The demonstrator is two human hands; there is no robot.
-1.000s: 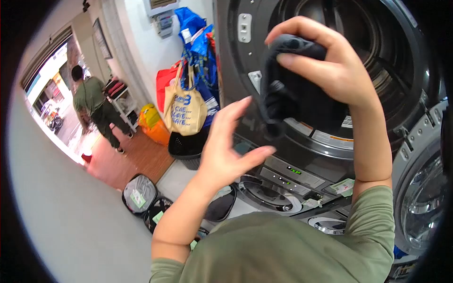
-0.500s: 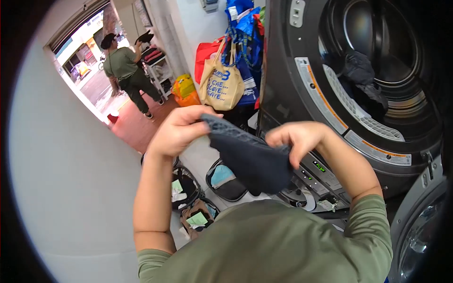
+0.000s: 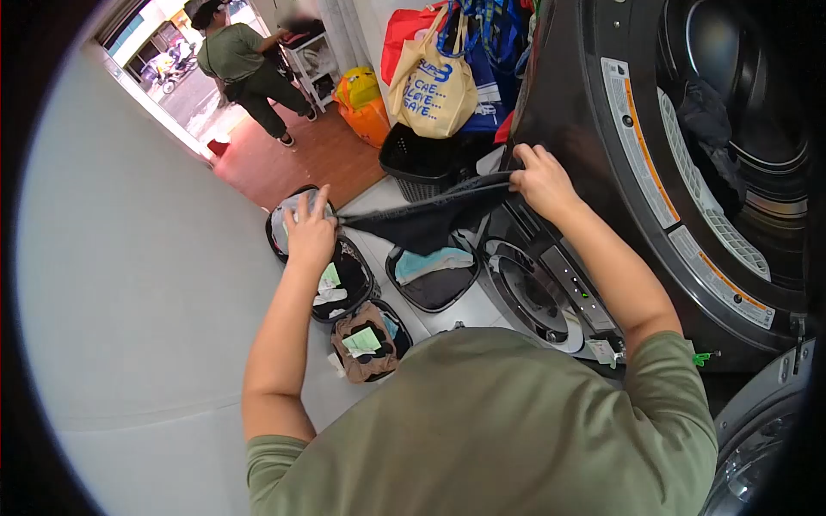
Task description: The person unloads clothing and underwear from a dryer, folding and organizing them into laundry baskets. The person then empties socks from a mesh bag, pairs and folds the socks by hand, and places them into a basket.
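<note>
A pair of dark underpants [image 3: 422, 225] hangs stretched out between my hands, its waistband pulled nearly straight. My left hand [image 3: 311, 228] pinches one end of the band, with some fingers raised. At the other end my right hand [image 3: 544, 182] is closed on the band, close to the front of the dark dryer. Below the cloth stands a basket [image 3: 433, 303] with dark and light-blue laundry in it. Inside the open dryer drum [image 3: 779, 163] lies dark clothing [image 3: 711, 138].
Several laundry baskets stand on the floor at left, one with brown clothes [image 3: 353, 329]. A black basket [image 3: 397, 163] sits below hanging shopping bags [image 3: 439, 90]. The dryer door [image 3: 761, 456] hangs open at lower right. A person [image 3: 245, 73] stands by a shelf near the doorway.
My hands have moved apart, pulling the bunched underpants out wide. The left hand is lower, the right higher. My view has shifted, and the person by the shelf has lowered an arm.
</note>
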